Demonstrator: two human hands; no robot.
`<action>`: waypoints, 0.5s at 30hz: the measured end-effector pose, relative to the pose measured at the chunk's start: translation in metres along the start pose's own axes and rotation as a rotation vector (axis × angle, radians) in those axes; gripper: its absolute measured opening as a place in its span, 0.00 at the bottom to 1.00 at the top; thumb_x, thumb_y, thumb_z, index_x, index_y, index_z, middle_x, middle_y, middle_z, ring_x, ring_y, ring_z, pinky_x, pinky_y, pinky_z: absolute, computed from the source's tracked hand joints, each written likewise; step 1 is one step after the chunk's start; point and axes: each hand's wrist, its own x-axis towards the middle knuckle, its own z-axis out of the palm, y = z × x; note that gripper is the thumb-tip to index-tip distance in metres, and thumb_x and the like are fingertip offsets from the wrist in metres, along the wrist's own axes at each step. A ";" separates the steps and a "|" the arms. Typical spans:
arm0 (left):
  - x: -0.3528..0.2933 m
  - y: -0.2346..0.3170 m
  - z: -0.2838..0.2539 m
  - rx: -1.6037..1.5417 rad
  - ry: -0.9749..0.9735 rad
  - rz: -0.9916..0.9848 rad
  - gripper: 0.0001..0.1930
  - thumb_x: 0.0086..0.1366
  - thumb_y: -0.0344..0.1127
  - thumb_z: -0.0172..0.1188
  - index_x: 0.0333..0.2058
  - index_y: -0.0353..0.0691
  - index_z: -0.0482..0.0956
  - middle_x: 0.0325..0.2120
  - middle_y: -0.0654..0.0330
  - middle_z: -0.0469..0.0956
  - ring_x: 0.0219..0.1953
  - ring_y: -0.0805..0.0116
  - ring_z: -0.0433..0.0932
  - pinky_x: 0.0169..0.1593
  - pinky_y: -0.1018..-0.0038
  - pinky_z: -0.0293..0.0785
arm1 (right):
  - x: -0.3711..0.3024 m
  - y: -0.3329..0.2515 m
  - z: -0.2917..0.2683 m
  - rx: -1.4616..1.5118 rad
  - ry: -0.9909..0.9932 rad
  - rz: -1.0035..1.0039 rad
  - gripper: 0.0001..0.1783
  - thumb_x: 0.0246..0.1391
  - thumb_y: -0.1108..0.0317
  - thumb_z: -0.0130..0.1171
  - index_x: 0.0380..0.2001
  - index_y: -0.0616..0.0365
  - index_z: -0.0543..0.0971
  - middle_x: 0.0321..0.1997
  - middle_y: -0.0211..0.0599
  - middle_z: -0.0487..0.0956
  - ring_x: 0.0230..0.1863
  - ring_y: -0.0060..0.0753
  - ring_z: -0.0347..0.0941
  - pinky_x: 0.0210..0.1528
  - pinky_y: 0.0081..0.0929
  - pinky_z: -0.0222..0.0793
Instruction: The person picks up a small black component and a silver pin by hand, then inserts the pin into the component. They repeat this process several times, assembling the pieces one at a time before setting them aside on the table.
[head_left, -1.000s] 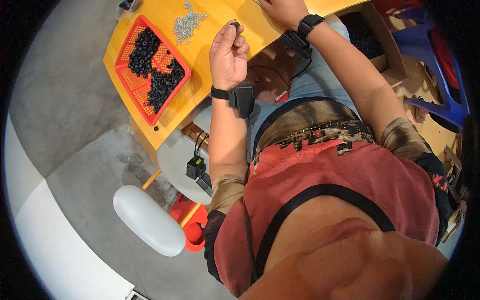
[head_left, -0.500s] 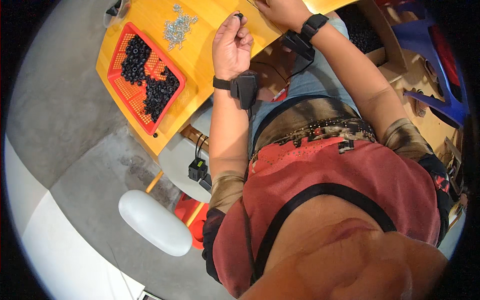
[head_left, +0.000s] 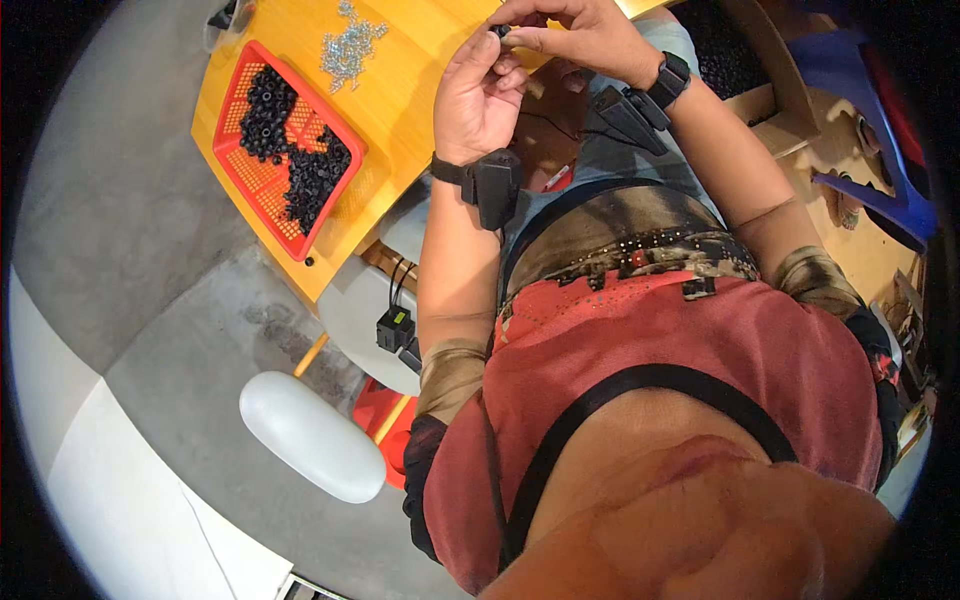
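Note:
My left hand point(head_left: 478, 95) is closed, pinching a small black knob-like part point(head_left: 499, 31) between thumb and fingertips. Over that part, my right hand point(head_left: 585, 38) has its thumb and forefinger closed, the fingertips touching it or something set against it. Whether the right fingers hold a separate small piece cannot be made out. A red plastic basket point(head_left: 262, 50) on the yellow table point(head_left: 392, 130) carries two heaps of black parts: round knob-like ones point(head_left: 265, 110) and smaller pieces point(head_left: 320, 180). Behind the basket lies a pile of small shiny metal screws point(head_left: 348, 45).
One loose black part point(head_left: 309, 262) lies by the table's near edge. A cardboard box point(head_left: 790, 110) filled with black pieces stands at the right, near a blue plastic stool point(head_left: 880, 205). At the lower left are a white rounded object point(head_left: 312, 437) and a red one point(head_left: 392, 440).
My right hand has come left and down from the table's far side to meet my left hand at the black part. My left hand has shifted slightly right.

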 end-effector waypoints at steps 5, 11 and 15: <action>-0.007 0.003 0.006 0.030 -0.090 -0.015 0.13 0.70 0.30 0.63 0.51 0.34 0.81 0.39 0.63 0.82 0.34 0.76 0.71 0.36 0.79 0.69 | -0.003 -0.017 0.000 -0.069 0.015 -0.119 0.10 0.56 0.71 0.70 0.42 0.61 0.86 0.40 0.39 0.84 0.42 0.33 0.81 0.44 0.29 0.75; -0.021 0.007 0.019 0.055 -0.143 -0.002 0.12 0.69 0.29 0.64 0.50 0.33 0.83 0.40 0.62 0.82 0.35 0.76 0.72 0.36 0.79 0.68 | -0.008 -0.023 0.005 -0.147 0.112 -0.465 0.09 0.55 0.71 0.71 0.40 0.60 0.87 0.35 0.40 0.84 0.35 0.38 0.82 0.36 0.29 0.76; -0.030 0.007 0.029 0.047 -0.194 0.048 0.14 0.68 0.25 0.64 0.52 0.32 0.82 0.40 0.60 0.83 0.35 0.75 0.73 0.36 0.79 0.68 | -0.015 -0.049 0.006 -0.245 0.119 -0.346 0.08 0.55 0.71 0.71 0.38 0.61 0.87 0.34 0.40 0.84 0.33 0.37 0.82 0.34 0.27 0.75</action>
